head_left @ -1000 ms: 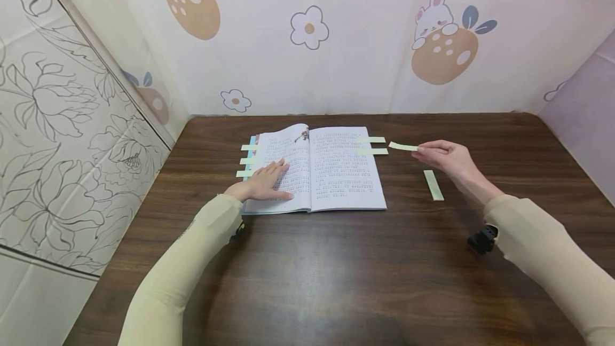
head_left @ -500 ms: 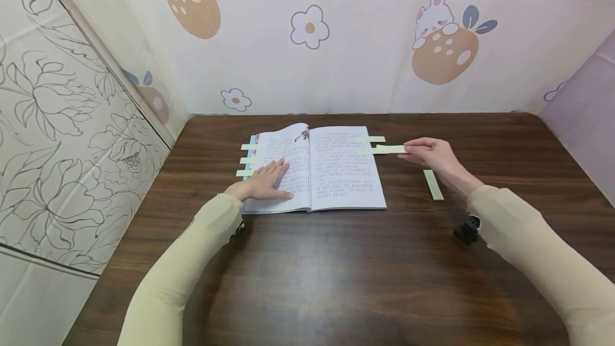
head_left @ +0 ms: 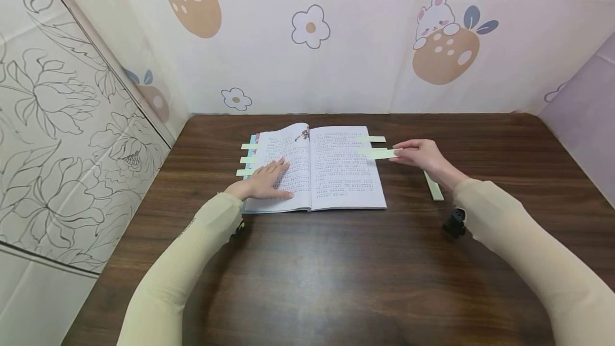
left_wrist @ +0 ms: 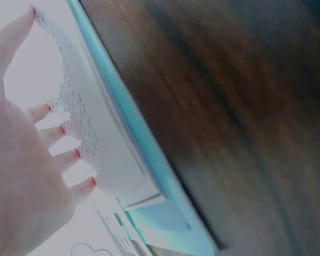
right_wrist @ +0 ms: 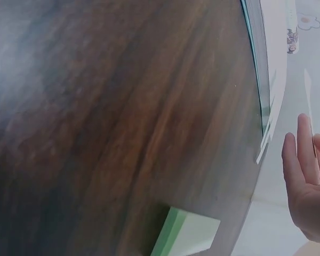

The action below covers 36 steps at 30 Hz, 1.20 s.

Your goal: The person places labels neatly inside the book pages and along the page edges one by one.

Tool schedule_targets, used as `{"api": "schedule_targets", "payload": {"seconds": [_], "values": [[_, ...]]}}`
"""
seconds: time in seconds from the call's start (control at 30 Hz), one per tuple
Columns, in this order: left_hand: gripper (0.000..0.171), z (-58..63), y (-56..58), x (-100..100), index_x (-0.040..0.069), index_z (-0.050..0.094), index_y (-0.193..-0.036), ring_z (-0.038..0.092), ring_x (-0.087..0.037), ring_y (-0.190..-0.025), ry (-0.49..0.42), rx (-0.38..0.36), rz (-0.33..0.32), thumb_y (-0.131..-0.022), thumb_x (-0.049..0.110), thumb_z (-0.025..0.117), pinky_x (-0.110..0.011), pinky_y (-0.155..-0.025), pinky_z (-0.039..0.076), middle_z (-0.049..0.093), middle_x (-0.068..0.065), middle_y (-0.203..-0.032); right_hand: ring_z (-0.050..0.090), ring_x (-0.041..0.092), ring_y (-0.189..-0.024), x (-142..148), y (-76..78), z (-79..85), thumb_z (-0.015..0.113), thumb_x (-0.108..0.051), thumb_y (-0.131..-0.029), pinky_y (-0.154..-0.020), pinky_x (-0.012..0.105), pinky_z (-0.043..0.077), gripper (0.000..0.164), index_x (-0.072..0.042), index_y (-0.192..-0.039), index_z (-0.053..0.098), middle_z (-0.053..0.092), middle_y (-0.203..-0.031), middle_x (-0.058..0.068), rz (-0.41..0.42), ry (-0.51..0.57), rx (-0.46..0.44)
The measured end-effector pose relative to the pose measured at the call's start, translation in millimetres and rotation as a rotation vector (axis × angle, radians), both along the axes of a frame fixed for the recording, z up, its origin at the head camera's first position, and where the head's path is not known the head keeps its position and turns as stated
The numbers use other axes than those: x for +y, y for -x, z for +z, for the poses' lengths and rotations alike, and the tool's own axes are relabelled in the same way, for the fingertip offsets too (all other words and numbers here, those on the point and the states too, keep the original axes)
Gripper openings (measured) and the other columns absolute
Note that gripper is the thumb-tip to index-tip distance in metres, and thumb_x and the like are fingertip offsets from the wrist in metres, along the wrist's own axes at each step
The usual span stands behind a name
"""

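An open book (head_left: 341, 175) lies on the table with printed text on both pages. My left hand (head_left: 263, 181) rests flat on its left page, fingers spread; the left wrist view shows the same hand (left_wrist: 26, 176) over the text. At the book's right edge my right hand (head_left: 423, 155) pinches a pale green sticky strip (head_left: 383, 154) between thumb and fingers. In the head view this strip overlaps a sticky tab on the right page, below an upper tab (head_left: 376, 139). The right wrist view shows the strip (right_wrist: 308, 88) edge-on, raised over the page.
A light green sticky note pad (head_left: 435, 190) lies on the dark wooden table (head_left: 307, 271), partly behind the right hand. Several green tabs (head_left: 249, 159) stick out of the book's left edge. A patterned curtain (head_left: 360, 68) hangs behind the table.
My right hand has moved left with the sticky strip, bringing it from beside the book to over the right page's edge. My left hand has stayed on the left page.
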<state>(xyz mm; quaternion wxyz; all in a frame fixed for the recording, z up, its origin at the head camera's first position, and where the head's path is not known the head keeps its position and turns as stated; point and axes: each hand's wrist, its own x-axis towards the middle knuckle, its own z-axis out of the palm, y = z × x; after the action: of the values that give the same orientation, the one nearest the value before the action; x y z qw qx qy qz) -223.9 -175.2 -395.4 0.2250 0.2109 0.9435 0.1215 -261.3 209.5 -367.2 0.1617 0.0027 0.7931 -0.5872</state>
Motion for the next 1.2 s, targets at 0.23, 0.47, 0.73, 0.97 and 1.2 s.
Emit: {"api": "schedule_targets", "payload": {"seconds": [0.23,0.47,0.73,0.97,1.2], "values": [[0.088,1.8,-0.7,0.0,0.01,0.009,-0.143,0.0,-0.029,-0.135,0.003,0.002,-0.011,-0.081,0.055,0.051,-0.049,-0.105,0.007,-0.002,-0.01,-0.149,0.064,0.015,-0.087,-5.1,5.8,-8.3,0.058,-0.014,-0.086,-0.083,0.032,0.046,0.045,0.014,-0.119,0.046,0.051,-0.113,0.025,0.041,-0.055,-0.025],[0.088,2.6,-1.7,-0.9,0.009,0.008,-0.143,0.0,-0.029,-0.134,-0.004,-0.001,-0.017,-0.081,0.055,0.051,-0.049,-0.105,0.006,-0.002,-0.011,-0.148,0.064,0.014,-0.086,-8.7,9.8,-13.0,0.055,-0.011,-0.087,-0.083,0.032,0.045,0.041,0.013,-0.119,0.046,0.049,-0.115,0.03,0.065,-0.098,-0.061],[0.088,3.5,-2.1,0.2,0.008,0.01,-0.143,0.001,-0.03,-0.134,-0.008,0.003,-0.014,-0.081,0.055,0.051,-0.049,-0.105,0.007,-0.001,-0.012,-0.148,0.064,0.012,-0.082,-12.1,9.3,-13.4,0.053,-0.009,-0.088,-0.081,0.031,0.046,0.039,0.014,-0.118,0.046,0.051,-0.115,0.031,0.074,-0.127,-0.075],[0.088,3.0,-1.9,0.3,0.01,0.009,-0.143,0.0,-0.028,-0.135,0.0,-0.003,-0.009,-0.081,0.056,0.051,-0.048,-0.106,0.006,-0.002,-0.01,-0.149,0.065,0.011,-0.077,-15.7,8.5,-12.9,0.054,-0.007,-0.087,-0.08,0.031,0.047,0.038,0.017,-0.116,0.047,0.056,-0.108,0.028,0.073,-0.121,-0.06],[0.088,1.0,-1.1,-0.1,0.01,0.009,-0.143,0.0,-0.028,-0.135,-0.003,-0.001,-0.008,-0.08,0.056,0.051,-0.048,-0.105,0.006,-0.002,-0.01,-0.149,0.065,0.011,-0.077,-16.9,8.8,-14.4,0.054,-0.006,-0.087,-0.078,0.03,0.048,0.035,0.016,-0.113,0.049,0.056,-0.108,0.029,0.086,-0.174,-0.03]]}}
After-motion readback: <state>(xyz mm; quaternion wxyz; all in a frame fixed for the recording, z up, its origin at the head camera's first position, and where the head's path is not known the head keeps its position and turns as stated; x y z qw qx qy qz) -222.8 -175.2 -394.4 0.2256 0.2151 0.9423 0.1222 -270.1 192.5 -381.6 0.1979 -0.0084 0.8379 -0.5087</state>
